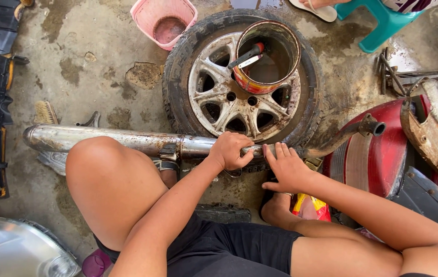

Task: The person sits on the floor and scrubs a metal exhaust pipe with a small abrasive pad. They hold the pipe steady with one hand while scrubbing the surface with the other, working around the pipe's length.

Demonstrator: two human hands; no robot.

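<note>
Both hands meet on a long, rusty chrome exhaust pipe (126,141) lying across the wet concrete floor (90,66): the left hand (232,150) is clamped around it, the right hand (285,166) lies flat with fingers together just beside, at 3 o'clock. Much of the pipe is dull and stained, so any cleaning looks far from finished. At 12 o'clock lies a worn tyre on a silver alloy wheel (229,97), bearing a rusty round tin (267,56) with a black-handled tool (247,55) inside. A pink plastic basket (163,20) sits at 11 o'clock, a red scooter panel (378,154) at 3 o'clock.
</note>
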